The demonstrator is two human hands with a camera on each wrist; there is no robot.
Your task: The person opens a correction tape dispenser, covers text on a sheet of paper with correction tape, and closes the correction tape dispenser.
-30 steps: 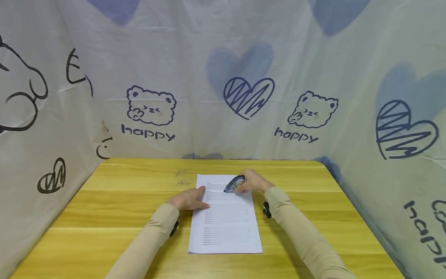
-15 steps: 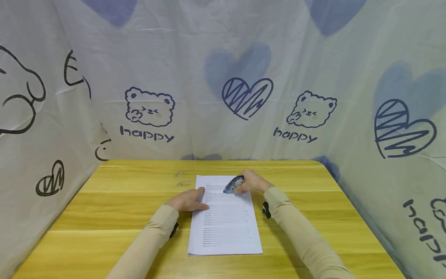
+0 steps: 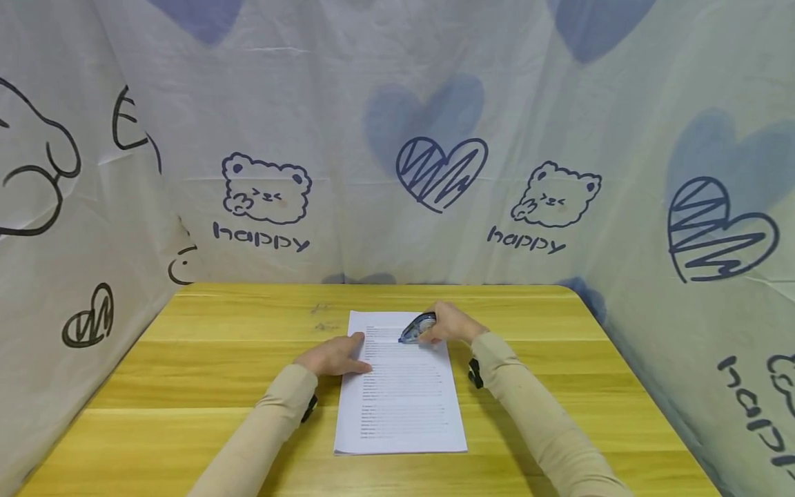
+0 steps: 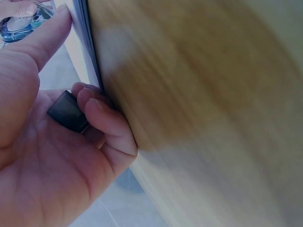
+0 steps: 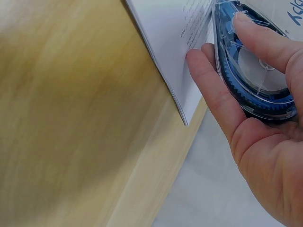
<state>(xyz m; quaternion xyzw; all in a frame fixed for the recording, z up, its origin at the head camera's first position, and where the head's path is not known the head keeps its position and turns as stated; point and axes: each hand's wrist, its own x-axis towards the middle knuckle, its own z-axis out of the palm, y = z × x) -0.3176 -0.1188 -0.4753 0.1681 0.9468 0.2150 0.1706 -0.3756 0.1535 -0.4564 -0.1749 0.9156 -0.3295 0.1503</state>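
Printed sheets of paper [image 3: 410,414] lie stacked on the wooden table. My left hand [image 3: 330,355] rests at the left side of the stack, its thumb on the page. In the left wrist view, the curled fingers of that hand hold a small dark cap [image 4: 67,113], which the head view hides. A translucent blue correction tape dispenser [image 3: 416,328] is gripped in my right hand [image 3: 453,323], its tip at the printed lines in the upper part of the page. The right wrist view shows the thumb on the side of the correction tape dispenser [image 5: 258,71] and a white spool inside.
The yellow wooden table [image 3: 186,386] extends around the paper on all sides. Behind it and at both sides hangs a pale curtain [image 3: 348,90] with hearts and bear drawings. Faint dark marks show on the tabletop left of the paper's top.
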